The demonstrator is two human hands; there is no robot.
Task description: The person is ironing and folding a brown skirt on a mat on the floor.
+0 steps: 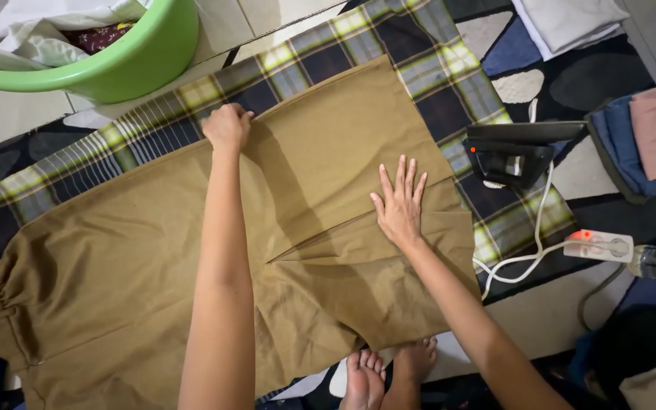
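Item: brown trousers (153, 250), lying spread across a plaid blanket (389, 45) on the floor.

Left hand (227, 126): fingers curled together, gripping the far edge of the cloth.

Right hand (399, 203): fingers spread apart, pressing flat on a fold, holding nothing.

Nearby: black iron (512, 156) standing just beside the right hand, its white cord (521, 258) trailing to a power strip (600, 245); green basin (127, 57) sitting well apart.

Risks: the right forearm is likely brushing the iron if swung wide; the cord could be snagging and tipping it; uneven pulling may be setting creases.
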